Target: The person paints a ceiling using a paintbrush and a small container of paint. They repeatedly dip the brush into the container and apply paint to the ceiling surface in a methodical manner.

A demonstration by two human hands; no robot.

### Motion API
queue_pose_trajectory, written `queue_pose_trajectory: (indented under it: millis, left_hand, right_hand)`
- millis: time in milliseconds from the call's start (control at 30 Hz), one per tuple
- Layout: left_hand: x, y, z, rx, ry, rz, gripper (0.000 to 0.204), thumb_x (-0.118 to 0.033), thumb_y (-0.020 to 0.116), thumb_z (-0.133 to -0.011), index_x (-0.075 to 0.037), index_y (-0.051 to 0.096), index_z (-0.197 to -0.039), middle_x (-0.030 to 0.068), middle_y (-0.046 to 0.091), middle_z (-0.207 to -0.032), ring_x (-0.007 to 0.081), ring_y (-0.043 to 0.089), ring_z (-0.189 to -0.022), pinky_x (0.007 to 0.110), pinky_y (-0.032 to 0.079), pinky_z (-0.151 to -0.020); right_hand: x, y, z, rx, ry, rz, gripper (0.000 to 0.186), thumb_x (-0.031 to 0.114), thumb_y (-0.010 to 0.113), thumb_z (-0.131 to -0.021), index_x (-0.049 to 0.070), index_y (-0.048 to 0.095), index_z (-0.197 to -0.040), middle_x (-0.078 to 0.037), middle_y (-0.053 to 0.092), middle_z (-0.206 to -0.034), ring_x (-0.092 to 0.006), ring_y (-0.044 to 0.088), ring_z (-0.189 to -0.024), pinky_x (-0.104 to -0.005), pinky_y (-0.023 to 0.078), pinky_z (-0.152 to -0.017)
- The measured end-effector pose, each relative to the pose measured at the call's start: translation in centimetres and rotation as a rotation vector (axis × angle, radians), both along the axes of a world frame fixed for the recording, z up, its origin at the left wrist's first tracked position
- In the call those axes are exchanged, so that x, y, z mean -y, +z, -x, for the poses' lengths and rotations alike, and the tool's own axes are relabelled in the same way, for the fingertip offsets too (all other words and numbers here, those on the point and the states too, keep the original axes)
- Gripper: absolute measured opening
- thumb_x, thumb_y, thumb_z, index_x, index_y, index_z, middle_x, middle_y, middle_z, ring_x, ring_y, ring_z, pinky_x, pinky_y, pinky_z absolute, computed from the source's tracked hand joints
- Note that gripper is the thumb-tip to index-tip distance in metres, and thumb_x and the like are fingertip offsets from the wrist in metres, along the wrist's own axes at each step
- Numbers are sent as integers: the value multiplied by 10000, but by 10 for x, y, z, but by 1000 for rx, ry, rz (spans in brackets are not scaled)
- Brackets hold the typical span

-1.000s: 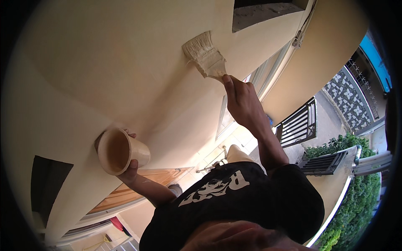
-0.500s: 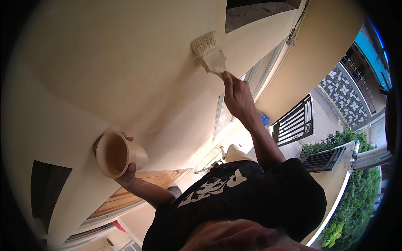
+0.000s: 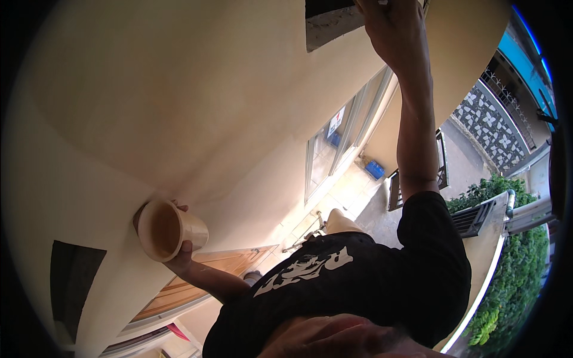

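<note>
My left hand (image 3: 184,252) is shut round a cream plastic cup (image 3: 194,230) against the cream wall (image 3: 197,89), its open top tilted toward me and its inside pale brown. My right hand (image 3: 391,24) is raised to the top edge, fingers curled beside a dark recess (image 3: 334,30) in the wall; the paintbrush it grips is out of sight beyond the fingers and frame edge.
Below lie a wooden door (image 3: 227,259) and pale tiled floor (image 3: 352,188). A framed window (image 3: 334,137), a blue object (image 3: 374,169), a barred gate (image 3: 395,194) and leafy bushes (image 3: 507,280) are at the right. Another dark opening (image 3: 74,286) is at lower left.
My right hand has swept upward and right from the middle of the wall, carrying the paintbrush out of view. My left hand and the cup have shifted slightly down in the picture.
</note>
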State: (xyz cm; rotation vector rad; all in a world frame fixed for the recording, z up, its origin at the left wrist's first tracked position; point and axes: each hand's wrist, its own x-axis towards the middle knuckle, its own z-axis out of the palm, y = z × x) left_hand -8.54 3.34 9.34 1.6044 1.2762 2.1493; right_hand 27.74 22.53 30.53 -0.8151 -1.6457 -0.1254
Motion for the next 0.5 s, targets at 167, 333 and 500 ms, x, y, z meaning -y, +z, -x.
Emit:
queue_pose_trajectory:
  millis: [167,333,500]
  left_hand:
    - [2,-4,1,-19,20,8,1086,-595,906,-657,-14,442,-1448,193,666,-1146,322,710,-985,465,637,-811]
    - [0,-7,-2,-32,39,2,1112,-651,892,-681,-7,397,-1440,194,660,-1154,305,709,-942,455,594,-812]
    - [5,-2,0,-14,36,27,1090,-642,885,-690,6,410,-1428,205,662,-1143,320,713,-910,448,608,-793]
  right_hand:
    - [-40,-68,28,23,3,-142,362,132,619,-1054,94,651,-1413,-73,524,-596,-107,423,-489,-302,391,-488]
    - [19,-190,8,145,140,354,474,46,627,-1024,118,590,-1491,-220,691,-761,-230,559,-528,-357,515,-617]
    - [44,-177,-31,588,172,596,375,179,730,-979,97,704,-1344,-157,749,-738,-217,626,-489,-393,527,-579]
